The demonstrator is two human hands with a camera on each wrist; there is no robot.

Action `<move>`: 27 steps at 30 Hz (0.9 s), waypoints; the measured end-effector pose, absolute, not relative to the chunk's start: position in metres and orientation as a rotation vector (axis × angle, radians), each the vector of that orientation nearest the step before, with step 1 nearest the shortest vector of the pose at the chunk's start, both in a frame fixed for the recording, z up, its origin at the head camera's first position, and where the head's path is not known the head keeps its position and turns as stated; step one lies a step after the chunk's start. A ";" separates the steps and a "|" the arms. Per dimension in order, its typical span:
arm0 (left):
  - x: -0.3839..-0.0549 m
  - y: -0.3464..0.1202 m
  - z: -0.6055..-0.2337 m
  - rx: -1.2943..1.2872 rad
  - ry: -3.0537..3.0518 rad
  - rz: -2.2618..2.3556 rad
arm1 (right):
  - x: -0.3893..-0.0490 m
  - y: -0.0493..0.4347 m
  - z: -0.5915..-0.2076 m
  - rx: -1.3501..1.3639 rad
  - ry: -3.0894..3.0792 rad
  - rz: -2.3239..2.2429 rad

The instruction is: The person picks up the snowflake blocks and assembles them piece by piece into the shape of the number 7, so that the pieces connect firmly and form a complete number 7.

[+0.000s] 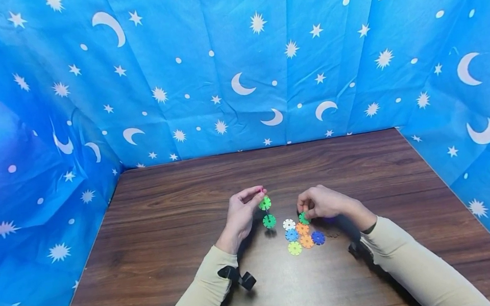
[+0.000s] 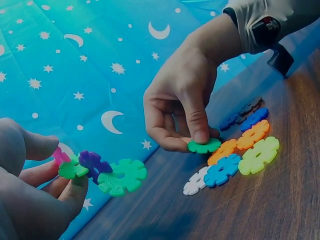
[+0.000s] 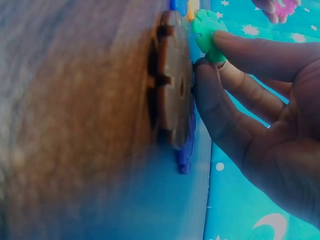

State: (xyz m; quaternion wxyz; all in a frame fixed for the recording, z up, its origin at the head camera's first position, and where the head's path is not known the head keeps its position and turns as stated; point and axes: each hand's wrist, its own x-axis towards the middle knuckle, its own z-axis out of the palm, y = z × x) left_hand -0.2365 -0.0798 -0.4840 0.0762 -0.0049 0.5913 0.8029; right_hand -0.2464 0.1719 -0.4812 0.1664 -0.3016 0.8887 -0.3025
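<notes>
My left hand (image 1: 239, 217) holds a small chain of notched plastic discs between thumb and fingers. In the left wrist view a pink disc (image 2: 60, 154) sits at the fingertips, linked to a light green disc (image 2: 73, 170), then a purple disc (image 2: 94, 164) and a green disc (image 2: 131, 183) at the free end. To the right, my right hand (image 1: 326, 201) pinches a separate green disc (image 3: 204, 31) by thumb and fingers, close over the loose discs. Just left of and below that hand lie a white disc (image 1: 289, 228), a blue disc (image 1: 291, 239) and an orange disc (image 1: 302, 232).
Nearer me on the brown wooden table (image 1: 165, 195) are another orange disc (image 1: 307, 244), a yellow-green disc (image 1: 295, 252) and a dark blue disc (image 1: 318, 242). A brown disc (image 3: 172, 60) and a purple disc (image 3: 185, 162) lie beneath the right hand. Blue star-patterned cloth (image 1: 202, 78) walls three sides.
</notes>
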 end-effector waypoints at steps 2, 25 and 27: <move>-0.237 -0.080 -0.485 -0.019 1.770 2.405 | -0.247 0.172 -0.481 -0.863 2.521 -0.877; -0.240 -0.083 -0.488 0.010 1.785 2.386 | -0.254 0.172 -0.477 -0.867 2.556 -1.051; -0.240 -0.083 -0.488 0.012 1.787 2.381 | -0.255 0.171 -0.475 -0.864 2.569 -1.064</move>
